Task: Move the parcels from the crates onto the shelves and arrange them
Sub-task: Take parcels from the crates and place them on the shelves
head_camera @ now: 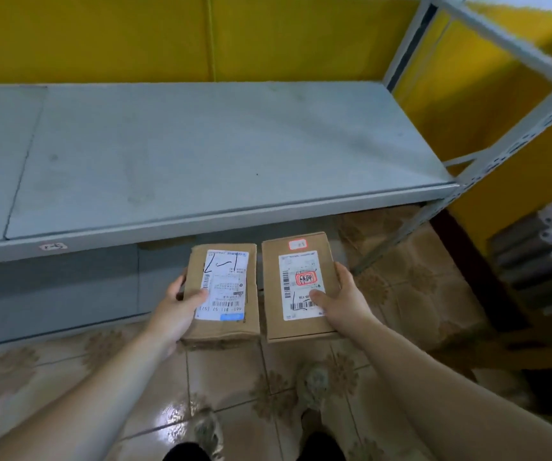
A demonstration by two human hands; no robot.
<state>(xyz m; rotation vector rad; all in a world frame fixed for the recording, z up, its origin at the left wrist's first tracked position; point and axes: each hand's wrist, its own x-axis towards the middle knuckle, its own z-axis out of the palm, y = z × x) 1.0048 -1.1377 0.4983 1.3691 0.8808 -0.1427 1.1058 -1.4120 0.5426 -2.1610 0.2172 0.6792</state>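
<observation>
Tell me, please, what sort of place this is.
Likely a parcel storeroom: grey metal shelving, plus shipping-labelled cardboard boxes, the left parcel in the left hand, the right parcel in the right hand.

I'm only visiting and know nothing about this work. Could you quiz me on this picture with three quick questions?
1. Fill in: the left hand grips the left box, the right hand grips the right box; both boxes have the printed side facing ___.
2. True or false: both boxes already lie on the grey shelf.
3. Which box bears a red stamp? A) left box B) right box C) both
Key: 1 up; 2 false; 3 B.
</observation>
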